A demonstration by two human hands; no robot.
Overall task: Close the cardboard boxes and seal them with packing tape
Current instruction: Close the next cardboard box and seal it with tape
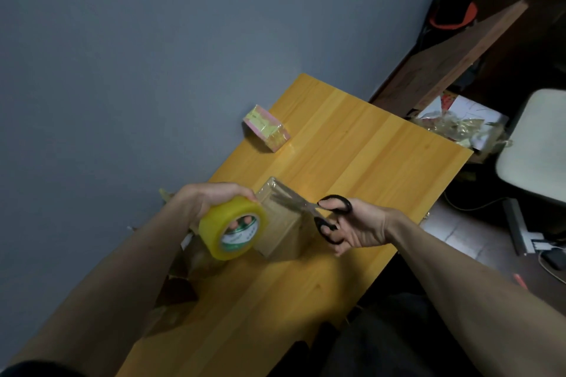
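A small brown cardboard box stands on the wooden table, its top shiny with tape. My left hand grips a yellowish roll of packing tape just left of the box, fingers through its core. My right hand holds black-handled scissors, fingers in the loops, blades reaching left over the box top where a clear tape strip stretches from the roll. A second small box, pink-sided and wrapped in tape, sits at the table's far left edge.
A grey wall runs along the table's left side. Crumpled tape and dark scraps lie under my left forearm. A white chair, a box of litter and cables are on the floor to the right.
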